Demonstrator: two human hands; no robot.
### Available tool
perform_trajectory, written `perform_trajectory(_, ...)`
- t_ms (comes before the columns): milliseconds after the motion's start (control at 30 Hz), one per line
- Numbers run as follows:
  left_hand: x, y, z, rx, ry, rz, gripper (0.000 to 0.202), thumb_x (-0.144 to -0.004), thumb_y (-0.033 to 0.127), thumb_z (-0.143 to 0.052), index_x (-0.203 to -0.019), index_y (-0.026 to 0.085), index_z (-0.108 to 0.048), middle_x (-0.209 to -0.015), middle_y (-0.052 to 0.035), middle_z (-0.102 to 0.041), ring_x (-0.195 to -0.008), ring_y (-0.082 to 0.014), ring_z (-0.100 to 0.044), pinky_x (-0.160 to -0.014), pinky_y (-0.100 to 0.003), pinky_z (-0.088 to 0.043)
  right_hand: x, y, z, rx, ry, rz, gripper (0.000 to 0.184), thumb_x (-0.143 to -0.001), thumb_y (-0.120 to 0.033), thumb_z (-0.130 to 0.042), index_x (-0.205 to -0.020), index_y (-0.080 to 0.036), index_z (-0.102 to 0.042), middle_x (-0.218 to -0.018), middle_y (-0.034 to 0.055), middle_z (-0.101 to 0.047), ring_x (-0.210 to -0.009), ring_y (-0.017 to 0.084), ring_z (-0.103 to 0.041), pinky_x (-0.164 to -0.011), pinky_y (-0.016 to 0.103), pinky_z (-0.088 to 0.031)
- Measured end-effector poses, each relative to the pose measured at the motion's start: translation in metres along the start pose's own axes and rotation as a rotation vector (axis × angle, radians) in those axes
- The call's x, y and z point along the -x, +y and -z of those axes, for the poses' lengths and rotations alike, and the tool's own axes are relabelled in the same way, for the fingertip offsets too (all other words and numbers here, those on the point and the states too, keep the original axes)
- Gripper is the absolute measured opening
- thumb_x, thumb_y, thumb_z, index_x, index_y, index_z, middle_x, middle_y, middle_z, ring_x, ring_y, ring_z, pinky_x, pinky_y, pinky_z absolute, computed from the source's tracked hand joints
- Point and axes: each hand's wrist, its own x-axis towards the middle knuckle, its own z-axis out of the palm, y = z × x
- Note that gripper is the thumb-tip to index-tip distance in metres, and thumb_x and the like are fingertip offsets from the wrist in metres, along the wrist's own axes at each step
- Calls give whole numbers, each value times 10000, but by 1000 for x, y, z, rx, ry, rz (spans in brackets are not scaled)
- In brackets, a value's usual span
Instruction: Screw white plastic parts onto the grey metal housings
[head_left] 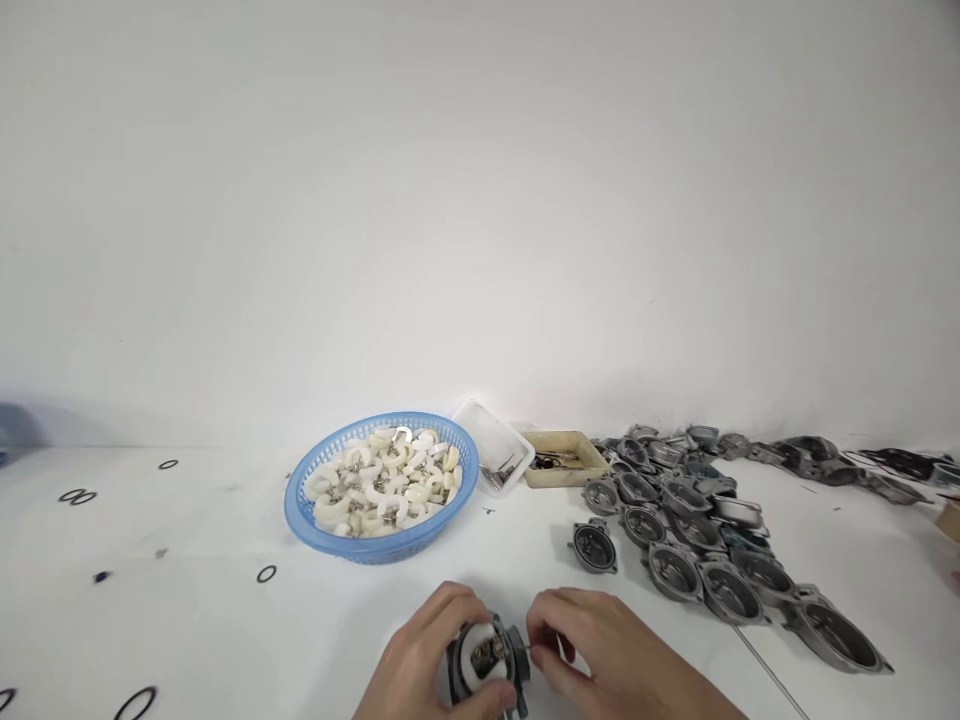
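Head cam, looking down at the bench: small gray metal housing (517, 656) down at the bottom edge, between both hands, with a white curved piece (469, 650) sitting in its open face. Left hand (427, 655) wrapped around the housing from the left, fingers over the far side, thumb across the near side, so a closed, solid-looking grip. Right hand (589, 640) just off the housing's right side, thumb and index finger pinched nearly together on, apparently, a thin metal pin (527, 647). Can't tell if actually in a hole or only touching.

White tabletop (225, 630), pretty busy, plain white wall (480, 220) behind. Blue basket (300, 522) loaded with more white curved pieces (382, 490), up ahead and a bit left. Clear tray (495, 430) with loose pins just right of that, then a tan tray (594, 478) with small dark bits. Big sprawl of gray metal bowls (675, 572) off to the right, plus one lone bowl (595, 548) slightly apart. Black rings (266, 574) scattered around on the left.

Pose-wise: both hands knuckles-up, right forearm angling in from the lower right, right fingers curled and pointing left.
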Motion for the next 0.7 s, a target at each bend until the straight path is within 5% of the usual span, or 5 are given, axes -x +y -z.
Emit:
perform_trajectory(233,-1,7,2,79,-36,51,273,-736,148,-733,-971,250,-636,-997,15,-617,-912,-176,-604,-828,-227,-470,-6,1,-7,-61,24,11,186,-978,-299,-539,-841,-275,-662,-858,-3,-703,-850,209,-647,-718,286,-425)
perform_trajectory(433,-3,13,9,85,-98,81,262,-751,199,-714,-998,243,-638,-999,4,-619,-927,-189,-587,-845,-247,-450,-19,15,-12,-361,128,21,151,-894,-282,-639,-756,-222,-649,-640,-28,-673,-634,157,-596,-637,267,-436)
perform_trajectory(567,-5,8,8,76,-115,76,260,-772,229,-711,-1018,247,-630,-1015,6,-633,-921,-189,-585,-839,-254,-438,-27,22,-11,-692,124,72,187,-946,-391,-647,-967,-207,-662,-751,29,-762,-732,200,-686,-709,307,-521)
perform_trajectory(700,-5,-3,5,61,-110,46,258,-789,269,-723,-1036,256,-646,-1010,3,-642,-896,-193,-578,-803,-257,-431,-31,25,-9,-792,92,132,353,-978,-491,-641,-1130,-174,-675,-856,90,-796,-728,194,-674,-706,319,-518)
